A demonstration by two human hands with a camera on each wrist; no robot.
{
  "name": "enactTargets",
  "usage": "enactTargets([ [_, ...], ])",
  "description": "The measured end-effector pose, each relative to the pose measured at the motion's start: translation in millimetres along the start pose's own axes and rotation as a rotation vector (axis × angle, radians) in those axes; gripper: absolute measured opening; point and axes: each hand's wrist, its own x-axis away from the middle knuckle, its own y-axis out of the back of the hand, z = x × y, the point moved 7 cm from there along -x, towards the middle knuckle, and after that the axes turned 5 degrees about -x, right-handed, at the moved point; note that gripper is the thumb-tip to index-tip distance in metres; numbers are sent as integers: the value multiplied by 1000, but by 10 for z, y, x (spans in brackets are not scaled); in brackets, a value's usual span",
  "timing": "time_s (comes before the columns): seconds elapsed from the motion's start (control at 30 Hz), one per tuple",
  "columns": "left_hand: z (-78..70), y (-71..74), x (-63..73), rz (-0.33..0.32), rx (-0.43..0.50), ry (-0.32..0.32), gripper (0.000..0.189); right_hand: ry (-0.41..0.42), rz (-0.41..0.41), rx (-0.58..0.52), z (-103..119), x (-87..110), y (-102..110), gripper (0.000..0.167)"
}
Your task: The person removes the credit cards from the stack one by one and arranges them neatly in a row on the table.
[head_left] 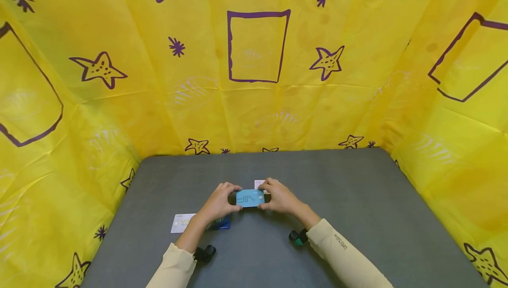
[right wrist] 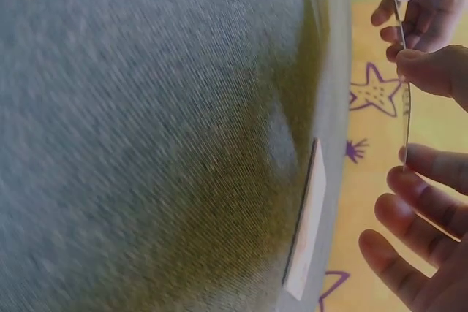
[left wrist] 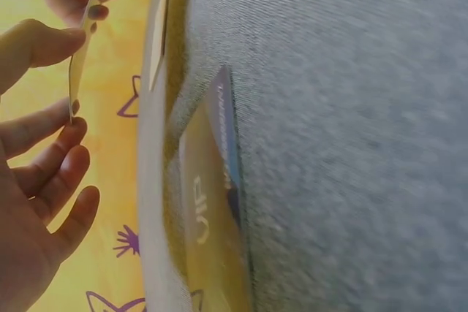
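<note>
A light blue card marked VIP (head_left: 250,198) is held up over the grey table between both hands, its face toward the head camera. My left hand (head_left: 219,201) pinches its left end between thumb and fingers. At the opposite end, my right hand (head_left: 279,198) grips it the same way. Both wrist views show the card (right wrist: 408,111) nearly edge-on, a thin line raised off the tabletop. Behind the right hand's fingers lies a white card (head_left: 259,184), partly covered by them in the head view.
Beneath the left forearm lie a white card with gold lettering (head_left: 181,223) and a dark blue VIP card (head_left: 224,222), both partly hidden by the arm. Yellow fabric with starfish drawings (head_left: 254,116) walls the grey table (head_left: 341,182) at the back and sides.
</note>
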Motion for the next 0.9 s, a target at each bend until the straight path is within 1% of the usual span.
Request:
enactTargets([
  [0.23, 55, -18, 95, 7, -19, -3, 49, 11, 16, 5, 65, 23, -88, 50],
  [0.53, 90, -27, 149, 45, -21, 2, 49, 2, 34, -19, 87, 34, -161, 50],
  [0.77, 118, -70, 181, 59, -38, -12, 50, 9, 49, -19, 83, 55, -224, 50],
  [0.9, 135, -102, 200, 65, -52, -35, 49, 8, 58, -11, 85, 67, -259, 50],
])
